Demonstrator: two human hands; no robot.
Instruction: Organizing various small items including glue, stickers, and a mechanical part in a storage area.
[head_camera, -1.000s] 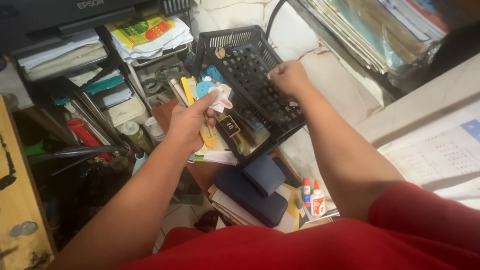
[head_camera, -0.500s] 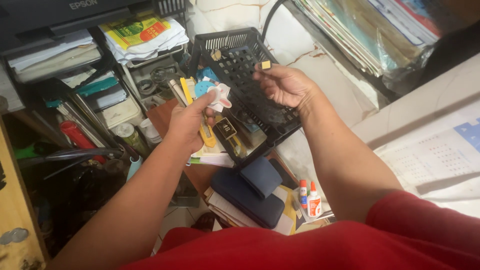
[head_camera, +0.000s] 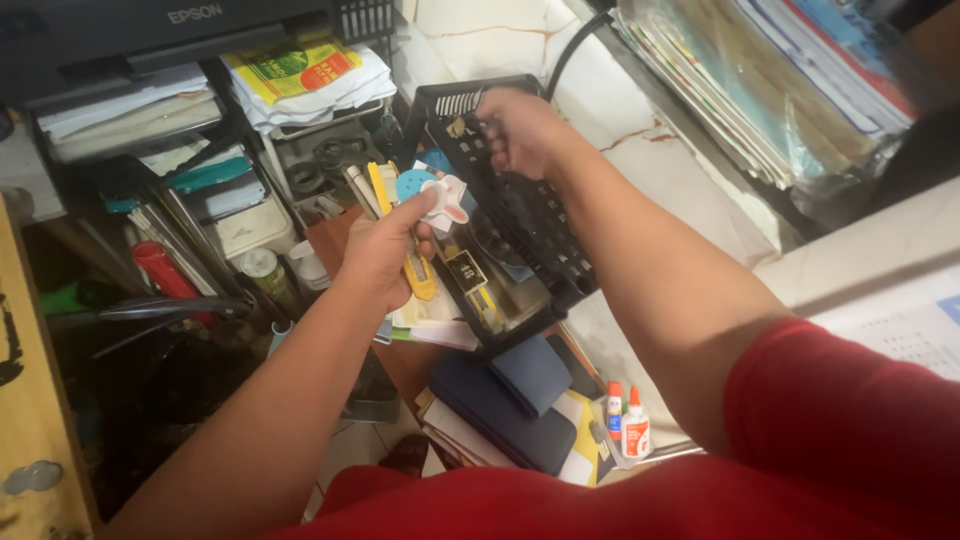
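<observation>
A: Left hand (head_camera: 385, 250) was clamped on 1 bundle of stationery (head_camera: 420, 205), just left of the tilted black basket (head_camera: 520, 230).

B: Right hand (head_camera: 515, 130) was nearer, fingers closed inside the basket's top end.

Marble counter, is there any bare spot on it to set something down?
Yes: the marble counter lies bare between the black basket and the stacked papers. It is crowded left of the basket, around the left hand, and below by the navy pouch and glue bottles.

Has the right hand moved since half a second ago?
Yes. The right hand has gone from open above the black basket's middle to its far rim, away from the left hand.
</observation>
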